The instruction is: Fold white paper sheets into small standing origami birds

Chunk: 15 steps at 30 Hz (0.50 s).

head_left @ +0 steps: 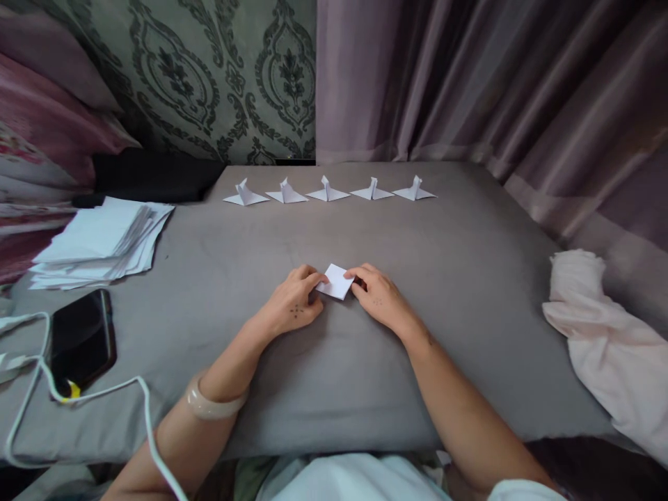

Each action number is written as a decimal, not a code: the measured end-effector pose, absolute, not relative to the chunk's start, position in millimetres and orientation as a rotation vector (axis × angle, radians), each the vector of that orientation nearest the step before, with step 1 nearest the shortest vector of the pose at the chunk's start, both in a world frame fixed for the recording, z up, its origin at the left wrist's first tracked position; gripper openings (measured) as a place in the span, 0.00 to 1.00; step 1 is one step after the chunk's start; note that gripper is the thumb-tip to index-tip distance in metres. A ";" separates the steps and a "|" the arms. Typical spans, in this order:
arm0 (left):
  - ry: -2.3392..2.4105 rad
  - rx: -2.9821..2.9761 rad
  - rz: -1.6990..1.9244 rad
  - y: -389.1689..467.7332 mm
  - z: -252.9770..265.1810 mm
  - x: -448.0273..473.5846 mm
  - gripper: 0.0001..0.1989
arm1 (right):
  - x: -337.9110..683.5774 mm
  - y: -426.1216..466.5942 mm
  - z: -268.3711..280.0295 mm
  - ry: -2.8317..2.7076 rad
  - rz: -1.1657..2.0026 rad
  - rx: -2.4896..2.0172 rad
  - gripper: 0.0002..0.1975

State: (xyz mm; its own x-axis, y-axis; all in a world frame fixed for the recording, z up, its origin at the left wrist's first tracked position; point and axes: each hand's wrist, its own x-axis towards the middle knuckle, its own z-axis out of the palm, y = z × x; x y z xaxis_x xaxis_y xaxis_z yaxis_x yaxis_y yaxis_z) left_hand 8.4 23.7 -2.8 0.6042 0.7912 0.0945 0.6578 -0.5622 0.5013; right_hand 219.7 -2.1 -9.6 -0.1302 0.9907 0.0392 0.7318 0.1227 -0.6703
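Between my hands, at the middle of the table, is a small white folded paper square [337, 282], turned so that a corner points away from me. My left hand [296, 299] pinches its left corner between thumb and fingers. On the opposite side, my right hand [380, 296] grips the right corner, its fingertips partly tucked under the paper. Farther back stands a row of several white folded paper figures [327, 189], each with flat pointed wings and a raised middle.
A stack of white paper sheets [99, 240] lies at the left, with a black phone [83, 337] and a white cable [143, 410] nearer me. Black cloth [156, 177] is behind the stack. Pale pink fabric [605, 341] lies along the right edge of the grey-covered table [470, 376].
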 end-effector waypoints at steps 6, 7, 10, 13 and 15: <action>1.225 2.419 0.467 23.7 -5.5 8.8 0.10 | 219.5 -6.3 -4.0 -1.963 0.552 -1.725 0.09; 1.246 2.423 0.464 23.6 -5.7 8.8 0.09 | 219.9 -6.2 -4.1 -1.966 0.554 -1.724 0.09; 1.291 2.385 0.482 23.9 -6.7 8.7 0.08 | 221.3 -4.5 -5.3 -1.930 0.607 -1.723 0.07; 1.346 2.266 0.521 25.3 -8.3 9.5 0.09 | 222.4 -3.4 -5.7 -1.872 0.673 -1.710 0.07; 1.388 2.171 0.540 26.4 -9.5 10.6 0.10 | 222.8 -3.7 -5.0 -1.835 0.702 -1.693 0.09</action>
